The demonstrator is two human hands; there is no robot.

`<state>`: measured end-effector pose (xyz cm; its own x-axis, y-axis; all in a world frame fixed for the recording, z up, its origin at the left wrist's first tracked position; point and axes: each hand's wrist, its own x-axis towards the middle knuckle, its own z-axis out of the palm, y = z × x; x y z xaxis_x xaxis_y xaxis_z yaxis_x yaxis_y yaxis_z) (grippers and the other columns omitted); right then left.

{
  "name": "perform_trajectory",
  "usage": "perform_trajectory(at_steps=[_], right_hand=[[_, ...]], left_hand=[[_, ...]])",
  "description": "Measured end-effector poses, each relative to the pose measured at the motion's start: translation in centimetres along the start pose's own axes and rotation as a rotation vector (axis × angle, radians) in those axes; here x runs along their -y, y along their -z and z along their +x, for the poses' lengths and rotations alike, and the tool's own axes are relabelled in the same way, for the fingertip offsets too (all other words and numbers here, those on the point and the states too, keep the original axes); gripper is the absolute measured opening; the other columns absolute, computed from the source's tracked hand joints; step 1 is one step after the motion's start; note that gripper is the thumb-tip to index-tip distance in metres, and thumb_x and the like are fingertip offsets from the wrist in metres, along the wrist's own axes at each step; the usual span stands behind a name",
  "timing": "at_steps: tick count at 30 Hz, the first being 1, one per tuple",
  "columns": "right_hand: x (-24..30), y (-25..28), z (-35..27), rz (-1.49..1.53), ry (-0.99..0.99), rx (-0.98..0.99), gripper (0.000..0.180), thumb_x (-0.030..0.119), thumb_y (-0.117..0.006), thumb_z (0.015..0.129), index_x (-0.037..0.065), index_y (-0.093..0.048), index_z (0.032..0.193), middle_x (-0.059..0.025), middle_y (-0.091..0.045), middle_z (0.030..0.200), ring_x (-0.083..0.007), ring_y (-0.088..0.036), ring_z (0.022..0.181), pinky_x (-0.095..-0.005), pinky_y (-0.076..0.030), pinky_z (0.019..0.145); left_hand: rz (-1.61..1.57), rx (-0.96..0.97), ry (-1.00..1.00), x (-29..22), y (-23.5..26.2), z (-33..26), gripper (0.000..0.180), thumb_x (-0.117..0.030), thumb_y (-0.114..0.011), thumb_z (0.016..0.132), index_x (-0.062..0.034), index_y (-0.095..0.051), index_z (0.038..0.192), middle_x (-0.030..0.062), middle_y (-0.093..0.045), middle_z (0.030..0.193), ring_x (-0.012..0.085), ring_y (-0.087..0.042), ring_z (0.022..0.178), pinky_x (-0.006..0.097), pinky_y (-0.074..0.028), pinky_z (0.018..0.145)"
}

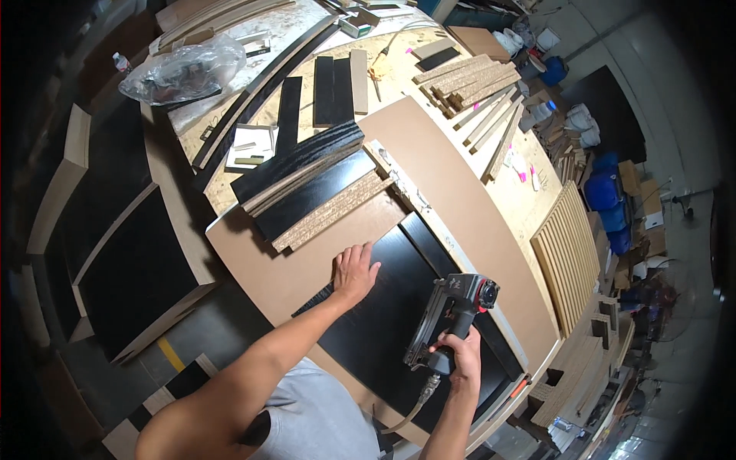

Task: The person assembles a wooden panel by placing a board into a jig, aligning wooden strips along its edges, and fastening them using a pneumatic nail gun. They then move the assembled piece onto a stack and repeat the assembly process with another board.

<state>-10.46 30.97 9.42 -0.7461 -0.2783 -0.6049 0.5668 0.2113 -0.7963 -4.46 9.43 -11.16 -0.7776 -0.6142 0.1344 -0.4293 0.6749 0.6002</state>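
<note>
My right hand (pixel 462 354) is wrapped round the handle of a black pneumatic nail gun (pixel 462 295). An air hose (pixel 423 399) runs from the gun's lower end back toward my body. The gun is over a glossy black panel (pixel 368 337) that lies on a brown board on the bench. Flat on the far left edge of that panel rests my left hand (pixel 355 274), with its fingers stretched out and nothing in it. A narrow black strip (pixel 428 244) lies along the panel's right side, beside a long straight rail (pixel 418 197).
Stacked black and raw-edged boards (pixel 310 188) stand just beyond my left hand. Chipboard strips (pixel 479 80) and a slatted panel (pixel 567 257) lie at the right. Large black-faced panels (pixel 138 268) stand at the left. Clear plastic wrap (pixel 184 69) sits at the far left.
</note>
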Motion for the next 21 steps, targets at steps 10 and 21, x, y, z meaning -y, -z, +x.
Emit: perform_trajectory(at_steps=[10, 21], right_hand=[[1.1, -2.3, 3.6, -0.071, -0.054, -0.019, 0.046, -0.006, -0.061, 0.067, -0.003, -0.055, 0.113, -0.0105, -0.063, 0.071, -0.0231, -0.064, 0.055, -0.035, -0.057, 0.056], [3.0, -4.7, 8.6, -0.069, -0.092, 0.023, 0.031, -0.009, -0.06, 0.069, -0.003, -0.055, 0.099, -0.0117, -0.063, 0.071, -0.0222, -0.064, 0.057, -0.0327, -0.056, 0.056]], left_hand=[[-0.137, 0.043, 0.046, 0.1, -1.2, 4.5, 0.021, -0.025, -0.071, 0.089, -0.0095, -0.066, 0.102, 0.0068, -0.058, 0.098, 0.0273, -0.054, 0.101, 0.045, -0.036, 0.092], [-0.223, -0.01, -0.029, -0.8, -1.7, 8.6, 0.026, -0.025, -0.071, 0.089, -0.0063, -0.068, 0.106, 0.0091, -0.063, 0.103, 0.0281, -0.056, 0.102, 0.044, -0.037, 0.09]])
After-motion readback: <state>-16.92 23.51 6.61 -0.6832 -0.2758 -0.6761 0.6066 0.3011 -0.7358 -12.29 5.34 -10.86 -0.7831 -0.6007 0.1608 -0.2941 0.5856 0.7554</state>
